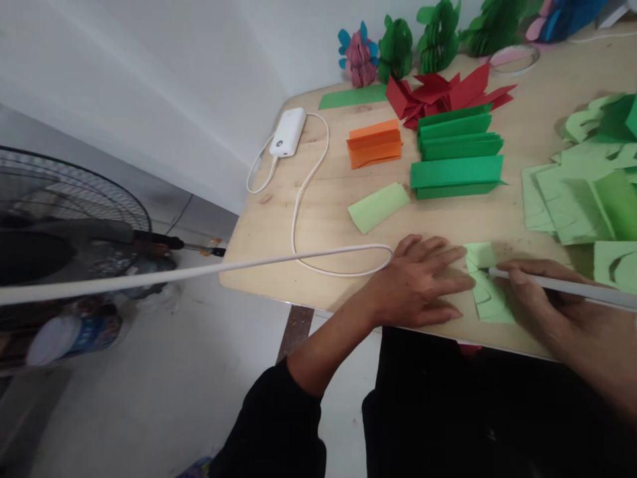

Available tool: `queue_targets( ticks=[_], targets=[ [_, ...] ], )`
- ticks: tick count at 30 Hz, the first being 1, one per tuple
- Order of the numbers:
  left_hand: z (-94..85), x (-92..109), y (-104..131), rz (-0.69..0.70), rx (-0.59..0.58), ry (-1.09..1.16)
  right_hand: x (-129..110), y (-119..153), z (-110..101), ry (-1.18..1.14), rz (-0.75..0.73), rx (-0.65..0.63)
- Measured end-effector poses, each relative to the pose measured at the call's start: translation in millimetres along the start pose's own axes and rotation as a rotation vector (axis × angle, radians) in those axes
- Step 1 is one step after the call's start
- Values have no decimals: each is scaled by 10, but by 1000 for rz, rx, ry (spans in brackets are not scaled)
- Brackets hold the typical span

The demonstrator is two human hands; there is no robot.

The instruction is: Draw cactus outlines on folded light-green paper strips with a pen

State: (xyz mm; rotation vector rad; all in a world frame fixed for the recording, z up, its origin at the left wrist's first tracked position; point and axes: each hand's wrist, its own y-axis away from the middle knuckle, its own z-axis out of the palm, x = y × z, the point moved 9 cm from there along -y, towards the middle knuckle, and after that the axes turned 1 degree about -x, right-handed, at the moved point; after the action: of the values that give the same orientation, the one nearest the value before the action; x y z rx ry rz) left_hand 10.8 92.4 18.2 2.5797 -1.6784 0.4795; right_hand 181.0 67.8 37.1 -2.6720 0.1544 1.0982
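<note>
My right hand (557,312) grips a white pen (562,284), its tip touching a light green paper piece (480,282) near the table's front edge. Dark curved lines are drawn on that paper. Spread flat on the wood, my left hand (421,282) has its fingertips at the paper's left edge. Beyond it lies a folded pale green paper (379,207). Farther back are folded bright green papers (458,174), folded orange paper (374,145) and a pile of red folded paper (442,96).
Light green sheets and cut shapes (567,199) cover the table's right side. A white power bank (288,133) with a white cable (311,176) lies at left; the cable crosses near my left wrist. Paper figures (395,50) and a tape roll (515,61) stand behind. A fan (64,206) is at far left.
</note>
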Motion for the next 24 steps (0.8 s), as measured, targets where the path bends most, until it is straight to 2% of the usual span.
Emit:
queue_targets(
  ticks=[13,19,21,24],
  targets=[
    [0,-3,9,5,23,2,40,21,-7,-1,22,6],
    [-9,2,9,17,35,-5,39,94,-50,-68,80,2],
    [-13,3,12,20,44,-11,-25,141,-69,-58,28,-19],
    [0,-3,15,14,43,-15,-196,221,-71,29,-168,-62]
  ],
)
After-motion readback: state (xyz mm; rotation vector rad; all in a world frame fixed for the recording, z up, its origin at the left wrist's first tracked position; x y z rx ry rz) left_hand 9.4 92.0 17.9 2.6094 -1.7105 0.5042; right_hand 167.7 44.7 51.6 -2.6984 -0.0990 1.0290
